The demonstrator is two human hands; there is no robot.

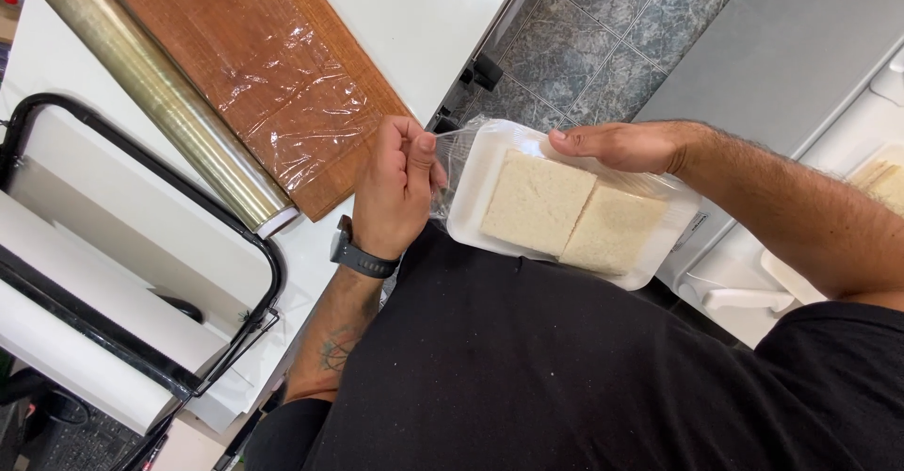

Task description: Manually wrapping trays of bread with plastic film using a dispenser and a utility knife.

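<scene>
A white foam tray (471,209) holds two pale flat square slabs (537,200) side by side, covered with clear plastic film (454,155). My right hand (621,146) grips the tray's far edge, thumb on top. My left hand (395,184), with a dark watch on its wrist, pinches a loose end of the film at the tray's left side and pulls it taut. The tray is held in the air in front of my black shirt.
On the white counter lie a wooden board (254,66) draped with clear film and a long film roll (155,89). A black-framed dispenser (141,273) with white rolls stands at the left. More white trays (782,283) sit at the right.
</scene>
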